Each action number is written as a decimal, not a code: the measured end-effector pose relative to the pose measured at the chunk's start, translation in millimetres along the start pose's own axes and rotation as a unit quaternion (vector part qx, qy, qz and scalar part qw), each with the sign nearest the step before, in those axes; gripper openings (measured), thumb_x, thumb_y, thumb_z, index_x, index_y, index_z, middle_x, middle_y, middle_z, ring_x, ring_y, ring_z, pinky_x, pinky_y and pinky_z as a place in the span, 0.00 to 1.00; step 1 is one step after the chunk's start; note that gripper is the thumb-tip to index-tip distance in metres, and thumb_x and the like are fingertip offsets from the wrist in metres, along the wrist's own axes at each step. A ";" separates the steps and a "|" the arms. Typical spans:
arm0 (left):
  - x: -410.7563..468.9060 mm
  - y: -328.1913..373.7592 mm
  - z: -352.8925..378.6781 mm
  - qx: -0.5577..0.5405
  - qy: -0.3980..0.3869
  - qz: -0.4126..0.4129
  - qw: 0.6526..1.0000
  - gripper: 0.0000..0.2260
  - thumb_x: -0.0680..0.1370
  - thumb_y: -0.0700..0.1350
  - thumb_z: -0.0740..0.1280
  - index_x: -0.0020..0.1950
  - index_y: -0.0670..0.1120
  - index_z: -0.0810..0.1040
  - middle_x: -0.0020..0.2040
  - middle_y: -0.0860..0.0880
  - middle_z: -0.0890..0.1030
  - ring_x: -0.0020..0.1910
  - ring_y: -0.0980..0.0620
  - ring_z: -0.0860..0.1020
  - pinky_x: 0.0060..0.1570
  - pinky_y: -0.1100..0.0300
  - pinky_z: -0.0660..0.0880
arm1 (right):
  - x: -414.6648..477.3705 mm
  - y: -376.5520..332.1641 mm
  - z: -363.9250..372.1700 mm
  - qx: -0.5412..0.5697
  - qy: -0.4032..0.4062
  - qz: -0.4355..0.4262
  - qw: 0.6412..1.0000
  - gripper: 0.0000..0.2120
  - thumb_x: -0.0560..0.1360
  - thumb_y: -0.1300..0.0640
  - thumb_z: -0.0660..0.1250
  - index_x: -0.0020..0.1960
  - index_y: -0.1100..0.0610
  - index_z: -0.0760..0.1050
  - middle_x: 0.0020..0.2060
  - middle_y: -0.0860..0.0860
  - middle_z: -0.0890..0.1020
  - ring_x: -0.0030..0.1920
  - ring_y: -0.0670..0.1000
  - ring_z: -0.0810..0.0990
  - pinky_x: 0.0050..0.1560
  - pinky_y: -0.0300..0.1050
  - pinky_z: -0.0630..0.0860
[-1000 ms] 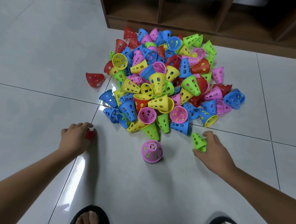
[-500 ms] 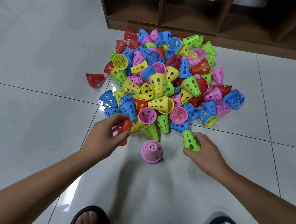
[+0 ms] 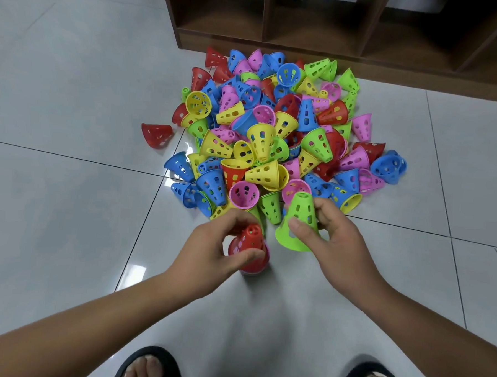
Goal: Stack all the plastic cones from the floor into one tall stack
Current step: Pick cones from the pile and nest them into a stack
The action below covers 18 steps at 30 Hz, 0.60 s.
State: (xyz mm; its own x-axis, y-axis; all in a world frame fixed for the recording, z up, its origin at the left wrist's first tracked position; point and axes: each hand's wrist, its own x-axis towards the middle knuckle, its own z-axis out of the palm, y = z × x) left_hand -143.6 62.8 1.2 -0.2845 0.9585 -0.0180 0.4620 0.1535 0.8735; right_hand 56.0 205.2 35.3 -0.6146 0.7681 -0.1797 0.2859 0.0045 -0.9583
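A big pile of perforated plastic cones (image 3: 276, 138) in red, blue, yellow, green and pink lies on the tiled floor. My left hand (image 3: 209, 247) grips a red cone (image 3: 250, 240) upright, set over the pink cone (image 3: 254, 272) whose rim just shows beneath it. My right hand (image 3: 328, 235) holds a green cone (image 3: 299, 219) upright, just right of the red one and above the floor. One red cone (image 3: 157, 135) lies apart to the left of the pile.
A dark wooden shelf unit (image 3: 336, 25) stands behind the pile. Pale glossy floor tiles (image 3: 67, 207) spread to the left and right. My two feet in black sandals (image 3: 145, 367) show at the bottom edge.
My left hand carried the red cone right and set it over the pink cone. My right hand lifted the green cone and turned it upright near the red one.
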 end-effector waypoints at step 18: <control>16.2 -118.0 -54.7 0.194 0.042 -0.024 0.980 0.17 0.76 0.50 0.72 0.65 0.56 0.77 0.59 0.59 0.78 0.58 0.59 0.78 0.54 0.54 0.80 | 0.8 26.3 22.0 -0.186 -0.116 -0.035 0.975 0.22 0.77 0.40 0.74 0.69 0.38 0.74 0.65 0.35 0.78 0.67 0.34 0.73 0.65 0.31 0.70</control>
State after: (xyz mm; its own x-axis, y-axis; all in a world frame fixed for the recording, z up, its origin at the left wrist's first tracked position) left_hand -248.7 47.1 -75.5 -0.3746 0.9272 -0.0002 0.7261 0.2936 0.6217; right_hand 46.7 191.9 5.1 -0.7802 0.5915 -0.2034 0.4568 0.3168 -0.8313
